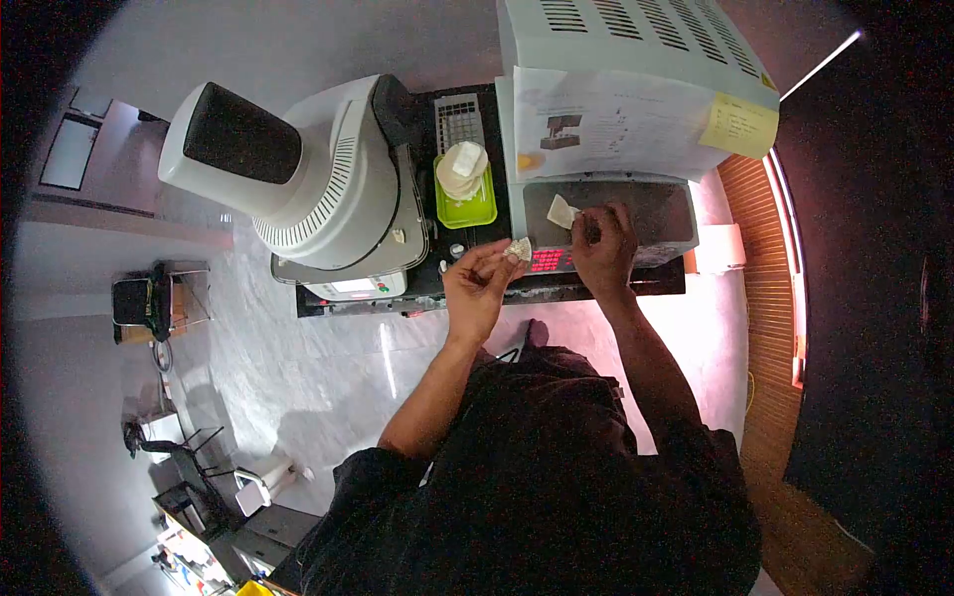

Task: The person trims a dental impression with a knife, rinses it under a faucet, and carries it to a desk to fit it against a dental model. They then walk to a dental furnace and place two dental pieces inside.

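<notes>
My left hand (479,283) pinches a small whitish, rough-looking piece (519,249) in front of the grey machine's red digital display (548,260). Slightly higher and to the right, my right hand (603,243) holds a flat cream-coloured piece (561,212) between its fingertips, over the machine's grey lower part (651,204). To the left of both hands, a green tray (467,212) carries pale round discs (459,181) with a white block (467,159) on top. Small white bits (457,250) lie on the black table near my left hand.
A large white and grey machine (328,179) stands at the left of the black table (487,234). Behind the green tray is a white grid rack (459,124). Papers (606,124) and a yellow note (740,124) hang on the vented machine (646,40).
</notes>
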Motion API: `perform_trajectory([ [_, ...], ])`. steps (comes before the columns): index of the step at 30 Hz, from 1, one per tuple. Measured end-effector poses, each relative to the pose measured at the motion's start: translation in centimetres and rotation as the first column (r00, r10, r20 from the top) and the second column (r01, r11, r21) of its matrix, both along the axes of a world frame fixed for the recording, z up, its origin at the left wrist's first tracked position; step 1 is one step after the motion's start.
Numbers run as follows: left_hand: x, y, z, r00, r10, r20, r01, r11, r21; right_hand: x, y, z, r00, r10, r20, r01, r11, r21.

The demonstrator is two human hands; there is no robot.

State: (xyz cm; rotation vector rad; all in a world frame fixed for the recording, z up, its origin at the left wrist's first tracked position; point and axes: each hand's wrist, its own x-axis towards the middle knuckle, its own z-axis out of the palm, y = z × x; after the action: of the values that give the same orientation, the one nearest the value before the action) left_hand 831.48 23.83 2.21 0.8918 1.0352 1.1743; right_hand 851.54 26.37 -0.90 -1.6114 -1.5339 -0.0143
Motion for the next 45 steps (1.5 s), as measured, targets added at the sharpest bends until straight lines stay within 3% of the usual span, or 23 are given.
perform_trajectory([
  [3, -0.5, 0.1, -0.2, 1.0, 0.012, 0.022, -0.012, 1.0, -0.01, 1.0, 0.0, 0.2, 0.999, -0.019, -0.042, 0.018, 0.999, -0.029],
  [9, -0.8, -0.3, -1.0, 0.999, 0.006, 0.05, -0.004, 0.999, -0.04, 2.3, 0.6, 0.0, 0.999, 0.026, 0.044, -0.027, 0.999, 0.035],
  [15, -0.8, -0.8, -1.3, 0.999, -0.029, 0.038, 0.031, 0.998, -0.05, 2.5, 0.2, 0.3, 0.996, 0.02, -0.086, -0.027, 0.996, -0.081],
  [24, -0.6, -0.8, -1.5, 0.998, -0.055, 0.029, 0.057, 0.997, -0.058, 3.0, 0.2, 0.6, 0.997, -0.019, -0.075, 0.006, 0.986, -0.169],
  [27, -0.5, -0.9, -1.5, 0.997, -0.059, 0.045, 0.061, 0.997, -0.05, 3.1, 0.3, 1.0, 0.992, 0.036, -0.12, -0.046, 0.996, -0.074],
  [30, -0.4, -1.0, -1.7, 0.996, -0.051, 0.079, 0.055, 0.997, -0.047, 3.3, 0.3, 1.1, 0.996, 0.005, -0.086, -0.017, 0.989, -0.144],
  [36, -0.3, -1.0, -2.0, 0.994, -0.056, 0.098, 0.062, 0.997, -0.055, 3.5, 0.5, 1.3, 0.992, 0.054, -0.113, -0.066, 0.992, -0.105],
  [42, -0.3, -1.1, -2.0, 0.994, -0.056, 0.098, 0.061, 0.997, -0.055, 3.8, 0.6, 0.6, 0.998, 0.059, -0.007, -0.059, 0.991, -0.119],
  [45, -0.4, -1.2, -1.9, 0.995, -0.064, 0.08, 0.068, 0.996, -0.054, 3.5, 0.5, 1.2, 0.994, 0.067, -0.088, -0.076, 0.991, -0.108],
])
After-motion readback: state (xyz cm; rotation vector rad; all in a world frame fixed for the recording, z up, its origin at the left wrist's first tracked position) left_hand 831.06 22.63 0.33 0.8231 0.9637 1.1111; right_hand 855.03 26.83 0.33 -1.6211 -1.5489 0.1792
